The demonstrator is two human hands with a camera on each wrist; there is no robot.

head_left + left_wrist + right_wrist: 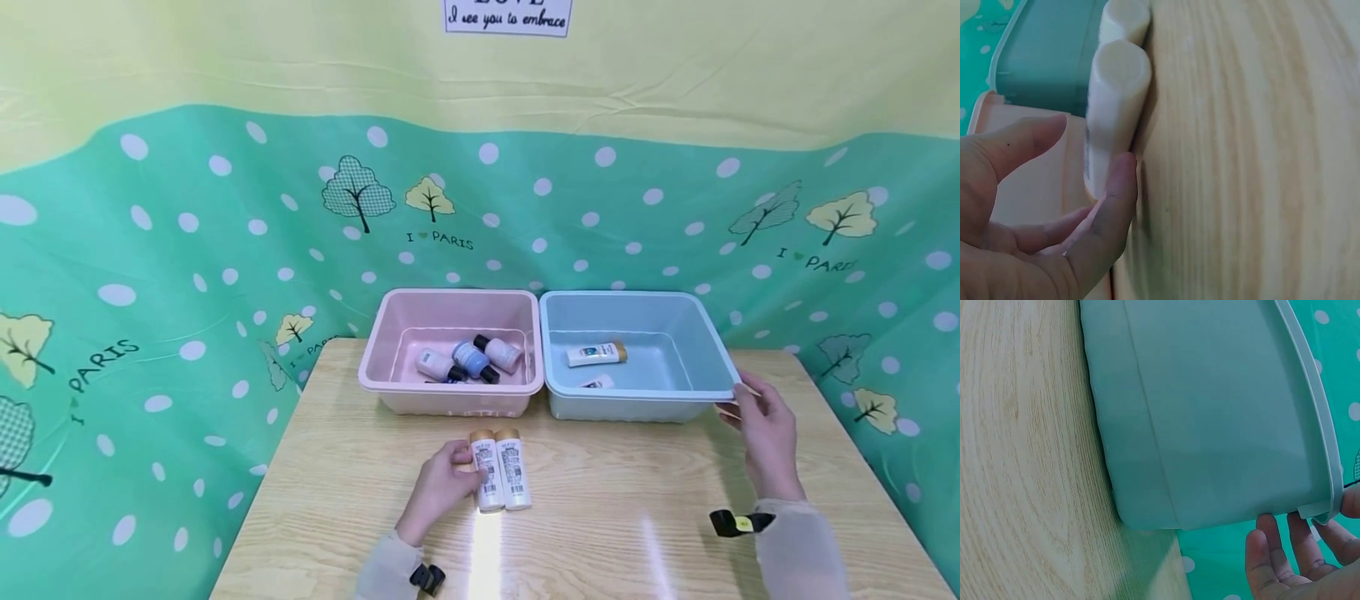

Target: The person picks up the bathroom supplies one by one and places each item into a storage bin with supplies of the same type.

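Two white bottles with gold caps lie side by side on the table in front of the bins. My left hand [444,482] is at the nearer-left white bottle [489,492]; its fingers touch that bottle's side. In the left wrist view the thumb [1047,132] stands apart from the bottle. The other white bottle [514,475] lies just to its right. My right hand [768,429] grips the right front corner of the blue bin [637,394], thumb at the rim and fingers beneath. Inside that bin are a gold-capped white bottle [594,355] and a partly hidden white item [598,382].
A pink bin [450,387] stands directly left of the blue one. It holds several dark-capped bottles, among them a blue bottle [472,358] and a pale pink bottle [501,353]. Behind the wooden table [615,500] hangs a green patterned cloth [525,225].
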